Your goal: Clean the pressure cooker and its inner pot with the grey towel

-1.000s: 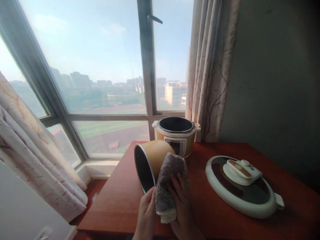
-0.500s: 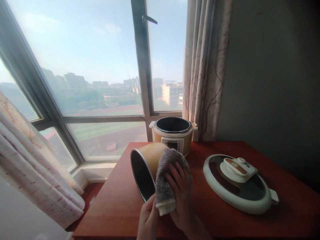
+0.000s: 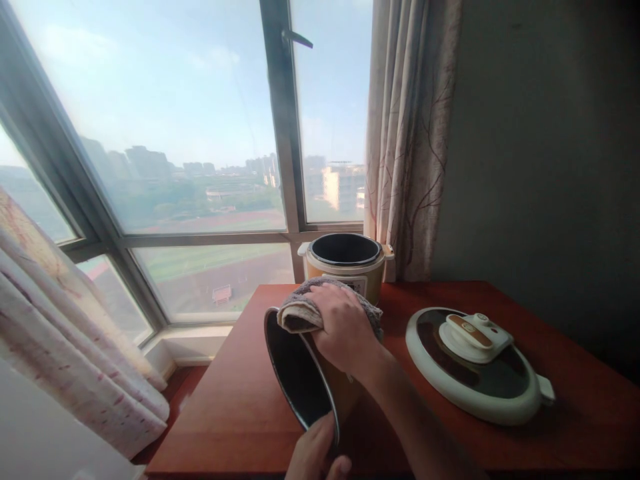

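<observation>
A yellow inner pot with a dark inside lies tilted on its side on the red-brown table, its mouth facing left. My left hand grips the pot's lower rim at the bottom of the view. My right hand presses a grey-brown cloth onto the top of the pot's outer wall, fingers wrapped over the cloth. The pot's far side is hidden behind my right hand and forearm.
An open yellow and white electric cooker body stands at the table's back by the window. Its round white lid lies flat on the right. A patterned curtain hangs behind, another curtain at the left.
My right hand slid the cloth from the pot's near side up over its top. The pot came closer and my left hand dropped lower along the rim.
</observation>
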The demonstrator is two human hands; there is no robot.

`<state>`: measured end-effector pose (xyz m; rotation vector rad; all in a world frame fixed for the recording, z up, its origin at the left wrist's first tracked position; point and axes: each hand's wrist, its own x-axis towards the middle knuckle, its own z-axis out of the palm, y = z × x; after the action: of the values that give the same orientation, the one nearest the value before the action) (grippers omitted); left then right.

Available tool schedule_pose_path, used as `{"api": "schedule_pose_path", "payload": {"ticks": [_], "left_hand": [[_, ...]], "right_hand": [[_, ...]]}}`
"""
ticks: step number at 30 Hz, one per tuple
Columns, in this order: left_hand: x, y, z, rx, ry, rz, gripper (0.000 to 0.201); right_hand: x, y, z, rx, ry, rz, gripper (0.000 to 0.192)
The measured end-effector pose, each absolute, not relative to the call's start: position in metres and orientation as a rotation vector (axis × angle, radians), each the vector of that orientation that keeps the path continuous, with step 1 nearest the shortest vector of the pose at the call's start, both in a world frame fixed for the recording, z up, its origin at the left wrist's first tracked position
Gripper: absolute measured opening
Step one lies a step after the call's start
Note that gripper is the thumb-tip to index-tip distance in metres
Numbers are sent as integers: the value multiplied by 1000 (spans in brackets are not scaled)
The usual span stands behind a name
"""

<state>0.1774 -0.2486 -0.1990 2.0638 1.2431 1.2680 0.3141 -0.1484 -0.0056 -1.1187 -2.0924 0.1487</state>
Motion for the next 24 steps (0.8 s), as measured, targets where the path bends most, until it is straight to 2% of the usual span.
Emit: {"api": "schedule_pose_path", "payload": {"ticks": [3,6,17,24], "left_hand": [[165,-234,-198,2380,1077,1031,52],[159,-223,-196,2495,1032,962,49],[162,-232,-204,2251,1194,1278,40],[181,-239,-183,1844,1212,1327,45]], "right_hand": [[315,-146,-8,-1108,-2084,148,43],[315,-143,-10,-1083,-2085,138,41],[308,-148,-23,-1022,-2014,148,53],[314,-162,-47,-946,-1952,80,60]]}}
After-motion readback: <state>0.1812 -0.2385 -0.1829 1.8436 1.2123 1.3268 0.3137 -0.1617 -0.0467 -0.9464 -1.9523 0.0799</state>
